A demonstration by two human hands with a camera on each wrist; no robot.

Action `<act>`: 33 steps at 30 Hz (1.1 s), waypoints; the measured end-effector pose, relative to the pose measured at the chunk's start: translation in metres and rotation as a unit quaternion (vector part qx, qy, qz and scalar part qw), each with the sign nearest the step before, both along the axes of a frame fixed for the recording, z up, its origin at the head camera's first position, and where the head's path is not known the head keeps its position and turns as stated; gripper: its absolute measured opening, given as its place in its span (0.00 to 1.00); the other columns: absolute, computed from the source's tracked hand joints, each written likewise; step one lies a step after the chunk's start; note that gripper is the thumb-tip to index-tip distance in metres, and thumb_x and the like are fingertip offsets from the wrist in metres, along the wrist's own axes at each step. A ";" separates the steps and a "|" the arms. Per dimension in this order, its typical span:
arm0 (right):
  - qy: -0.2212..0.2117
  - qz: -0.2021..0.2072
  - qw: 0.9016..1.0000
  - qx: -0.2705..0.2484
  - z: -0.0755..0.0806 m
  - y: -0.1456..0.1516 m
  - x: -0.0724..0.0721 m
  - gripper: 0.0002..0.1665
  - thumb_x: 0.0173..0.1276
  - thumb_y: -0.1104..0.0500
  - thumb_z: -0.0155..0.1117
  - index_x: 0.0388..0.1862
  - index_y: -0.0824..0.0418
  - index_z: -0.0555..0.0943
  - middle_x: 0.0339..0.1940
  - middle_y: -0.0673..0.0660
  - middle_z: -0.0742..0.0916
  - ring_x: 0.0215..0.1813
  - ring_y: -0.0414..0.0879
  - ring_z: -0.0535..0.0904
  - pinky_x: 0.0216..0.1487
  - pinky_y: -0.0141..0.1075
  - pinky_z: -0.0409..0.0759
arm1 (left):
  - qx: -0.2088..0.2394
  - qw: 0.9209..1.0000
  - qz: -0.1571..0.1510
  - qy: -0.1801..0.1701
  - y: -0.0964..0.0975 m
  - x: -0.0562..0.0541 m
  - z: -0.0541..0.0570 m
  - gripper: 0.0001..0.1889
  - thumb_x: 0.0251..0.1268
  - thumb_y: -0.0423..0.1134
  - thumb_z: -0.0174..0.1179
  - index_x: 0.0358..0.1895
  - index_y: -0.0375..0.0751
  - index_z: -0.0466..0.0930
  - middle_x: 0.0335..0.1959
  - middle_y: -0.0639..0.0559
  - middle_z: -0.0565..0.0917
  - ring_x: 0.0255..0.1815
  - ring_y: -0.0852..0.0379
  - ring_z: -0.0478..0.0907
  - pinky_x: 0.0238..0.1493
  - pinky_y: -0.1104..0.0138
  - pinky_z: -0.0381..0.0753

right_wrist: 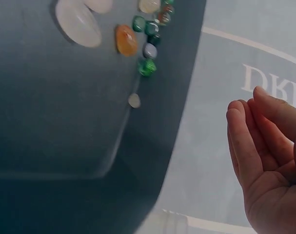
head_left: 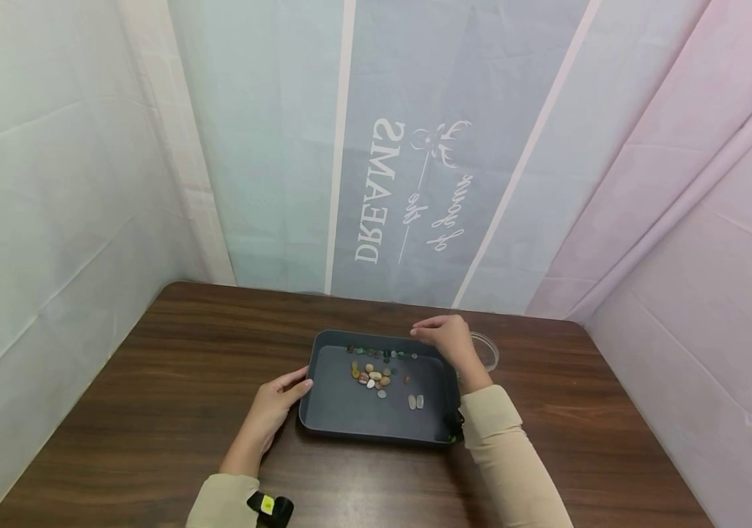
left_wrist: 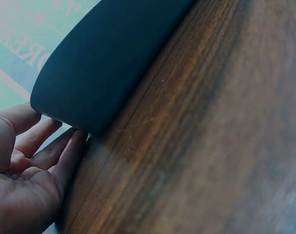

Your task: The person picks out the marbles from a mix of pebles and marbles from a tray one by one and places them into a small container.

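Note:
A dark grey rectangular tray (head_left: 349, 422) lies on the table with small polished stones in it. My left hand (head_left: 273, 405) holds the tray's left side, thumb at the rim and fingers against the outer wall (left_wrist: 104, 63). Above the far right rim is my right hand (head_left: 447, 339), its fingers extended close together and the thumb near them. No stone shows between its fingertips in the right wrist view. Green and dark stones (head_left: 376, 353) line the tray's far side, with a small pale stone (right_wrist: 134, 101) apart from them. Tan and white stones (head_left: 374, 375) cluster mid-tray.
A clear round container or lid (head_left: 485, 350) stands behind the right forearm, partly hidden. Two pale oblong stones (head_left: 416, 402) lie in the tray's right part. Brown wooden table (head_left: 152, 411) surrounds the tray, and a printed curtain (head_left: 284, 147) hangs behind it.

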State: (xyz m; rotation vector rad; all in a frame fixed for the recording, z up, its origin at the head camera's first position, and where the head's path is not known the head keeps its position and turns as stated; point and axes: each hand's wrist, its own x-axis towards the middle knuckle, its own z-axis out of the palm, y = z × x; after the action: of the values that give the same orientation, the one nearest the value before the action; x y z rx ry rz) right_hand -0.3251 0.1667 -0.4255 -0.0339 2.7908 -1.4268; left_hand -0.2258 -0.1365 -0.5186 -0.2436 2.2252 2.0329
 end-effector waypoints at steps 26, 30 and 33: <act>-0.066 0.028 0.994 0.086 -0.039 -0.012 -0.011 0.09 0.58 0.62 0.75 0.39 0.62 0.90 0.39 0.59 0.91 0.36 0.45 0.88 0.41 0.41 0.87 | -0.001 1.000 0.001 -0.002 0.000 0.002 0.000 0.25 0.72 0.46 0.60 0.69 0.42 0.74 0.70 0.40 0.74 0.75 0.38 0.64 0.73 0.43 0.64; -0.063 0.027 0.992 0.103 -0.040 -0.015 -0.011 0.09 0.58 0.63 0.75 0.39 0.62 0.91 0.39 0.59 0.91 0.36 0.44 0.88 0.40 0.41 0.87 | -0.001 1.000 0.000 0.000 0.000 0.002 0.000 0.25 0.72 0.46 0.60 0.69 0.42 0.74 0.70 0.40 0.74 0.75 0.38 0.64 0.73 0.44 0.64; -0.063 0.029 0.991 0.115 -0.040 -0.016 -0.012 0.09 0.58 0.64 0.74 0.39 0.63 0.90 0.40 0.60 0.91 0.36 0.45 0.88 0.40 0.41 0.87 | -0.003 1.000 0.000 0.001 0.000 0.001 0.001 0.26 0.72 0.46 0.60 0.69 0.42 0.74 0.70 0.40 0.73 0.75 0.38 0.64 0.73 0.43 0.64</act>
State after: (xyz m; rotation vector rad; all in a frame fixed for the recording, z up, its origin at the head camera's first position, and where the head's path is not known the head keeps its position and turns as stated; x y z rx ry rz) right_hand -0.3370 0.1507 -0.4651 -0.0220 2.8036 -1.0488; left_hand -0.2246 -0.1367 -0.5178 -0.2419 2.2320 2.0284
